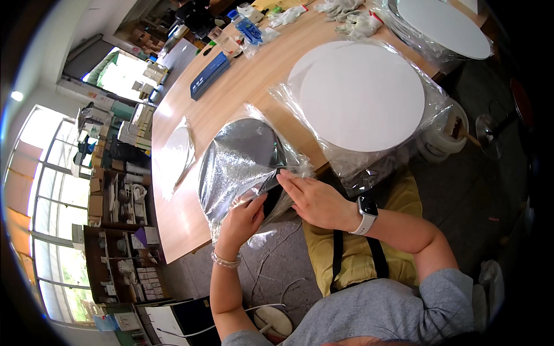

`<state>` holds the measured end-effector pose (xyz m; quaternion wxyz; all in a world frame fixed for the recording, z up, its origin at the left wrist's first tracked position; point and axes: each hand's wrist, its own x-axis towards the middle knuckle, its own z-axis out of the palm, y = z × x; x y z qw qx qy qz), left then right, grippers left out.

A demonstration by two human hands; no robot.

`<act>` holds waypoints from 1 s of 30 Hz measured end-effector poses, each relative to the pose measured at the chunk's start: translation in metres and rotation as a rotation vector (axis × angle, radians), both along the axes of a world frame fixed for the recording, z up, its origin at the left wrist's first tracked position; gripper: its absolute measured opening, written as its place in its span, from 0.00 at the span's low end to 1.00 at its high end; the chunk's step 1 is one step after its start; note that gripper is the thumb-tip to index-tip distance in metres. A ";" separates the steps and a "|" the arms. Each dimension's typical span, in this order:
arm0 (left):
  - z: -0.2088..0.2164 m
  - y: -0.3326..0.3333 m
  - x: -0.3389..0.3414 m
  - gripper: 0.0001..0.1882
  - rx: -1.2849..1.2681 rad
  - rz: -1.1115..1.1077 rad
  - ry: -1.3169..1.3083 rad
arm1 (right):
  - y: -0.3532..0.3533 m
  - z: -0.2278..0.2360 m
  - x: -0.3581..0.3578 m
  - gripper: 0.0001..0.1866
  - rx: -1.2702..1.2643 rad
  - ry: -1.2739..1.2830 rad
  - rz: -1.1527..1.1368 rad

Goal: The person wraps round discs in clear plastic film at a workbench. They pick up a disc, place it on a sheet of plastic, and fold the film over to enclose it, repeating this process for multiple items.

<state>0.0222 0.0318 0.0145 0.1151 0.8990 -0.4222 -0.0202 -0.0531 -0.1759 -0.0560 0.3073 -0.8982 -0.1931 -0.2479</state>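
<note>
A round dark disc (pixel 248 134) lies near the table's front edge, inside a clear, shiny plastic bag (pixel 222 173). My left hand (pixel 241 224) is closed on the near edge of this bag, its thumb on top and the other fingers partly hidden. My right hand (pixel 317 202) reaches in from the right with fingers stretched out and close together. Its fingertips touch a dark strip at the bag's near right edge, and the thumb sits apart below them. Reflections on the film blur the disc's surface.
Large white discs (pixel 363 95) on plastic film lie to the right, overhanging the table edge. More white discs (pixel 444 26) are at the far right. A blue box (pixel 209 75), a bottle (pixel 247 27), gloves (pixel 358 24) and a small wrapped piece (pixel 178 153) share the table (pixel 179 228). A white bucket (pixel 441 138) stands right.
</note>
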 end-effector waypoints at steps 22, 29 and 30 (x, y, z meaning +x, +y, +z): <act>-0.080 0.028 -0.076 0.28 -0.074 0.114 -0.444 | 0.074 0.047 0.069 0.14 1.393 0.903 0.092; -0.115 0.038 -0.059 0.22 0.022 0.224 -0.487 | 0.066 0.075 0.009 0.14 1.432 0.933 0.176; -0.090 0.026 -0.059 0.21 0.250 0.365 -0.043 | 0.059 0.078 -0.012 0.13 1.452 0.964 0.188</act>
